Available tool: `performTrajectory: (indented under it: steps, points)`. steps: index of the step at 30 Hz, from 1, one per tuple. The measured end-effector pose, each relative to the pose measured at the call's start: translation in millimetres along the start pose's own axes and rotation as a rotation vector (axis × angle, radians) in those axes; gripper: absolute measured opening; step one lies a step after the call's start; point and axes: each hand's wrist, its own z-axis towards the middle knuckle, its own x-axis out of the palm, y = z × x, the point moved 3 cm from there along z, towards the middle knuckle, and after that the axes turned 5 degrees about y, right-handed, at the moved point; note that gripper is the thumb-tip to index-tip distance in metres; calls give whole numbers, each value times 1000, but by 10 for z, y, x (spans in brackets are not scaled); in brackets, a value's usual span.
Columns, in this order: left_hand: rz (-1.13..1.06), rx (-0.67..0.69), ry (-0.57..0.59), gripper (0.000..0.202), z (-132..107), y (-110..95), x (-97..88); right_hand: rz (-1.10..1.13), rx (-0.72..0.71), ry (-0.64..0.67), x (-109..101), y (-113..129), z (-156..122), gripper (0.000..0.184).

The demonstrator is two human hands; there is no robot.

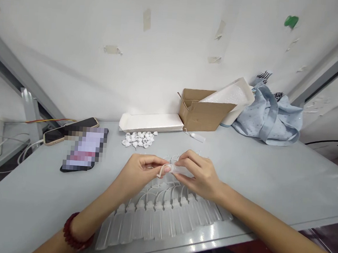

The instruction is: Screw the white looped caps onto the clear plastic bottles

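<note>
Over the table's front half, both hands meet at a small translucent plastic bottle [180, 169] with a thin white strap curling from its top end. My left hand [139, 172] is closed, pinching the bottle's cap end between thumb and fingers. The body of the same bottle is gripped by my right hand [203, 175], which partly covers it. Below the hands lies a row of similar bottles [149, 221], side by side, with looped white straps at their tops. More straps and bottles show behind the hands, partly hidden.
Beyond the hands sit a pile of small white caps [139, 139], a single bottle [197, 137] and a stack of white padded envelopes [153, 122]. An open cardboard box [206, 116] and a light-blue cloth bag [269, 114] stand against the wall. Two phones [83, 151] lie left.
</note>
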Motion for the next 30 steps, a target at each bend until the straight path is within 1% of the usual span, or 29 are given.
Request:
performTrajectory:
  steps: [3,5,8,11,13,15,19,22,24,27,29,30]
  points:
    - [-55,-90,78,24,4,25,12,-91,-67,-35,-15,37,1,9]
    - [-55,-95,106,23,2,26,25,-92,-77,-34,-18,45,1,10]
    - [12,1,73,15,-2,5,38,-39,-53,-9,-15,31,3,10]
    - [143,168,6,14,-19,-26,46,19,-33,2,-12,6,6,11]
    - [193,221,-21,14,-29,-32,47,41,-17,4,-10,-10,8,12]
    - [164,186,-14,15,-29,-20,42,44,-6,6,-8,-16,10,12]
    - [105,29,19,23,-13,10,31,18,-25,-2,-9,9,8,11]
    - [141,-86,34,39,-8,30,28,-25,-63,-15,-13,37,1,8]
    - [137,-127,56,43,-13,36,35,-44,-81,-15,-11,49,-2,7]
    - [116,-114,77,37,-28,26,50,-37,-83,-7,-8,50,-2,6]
    - [124,-45,61,28,-37,5,59,-26,-73,-9,-9,42,0,7]
    - [148,9,41,24,-40,-10,62,-20,-68,-12,-10,37,1,8]
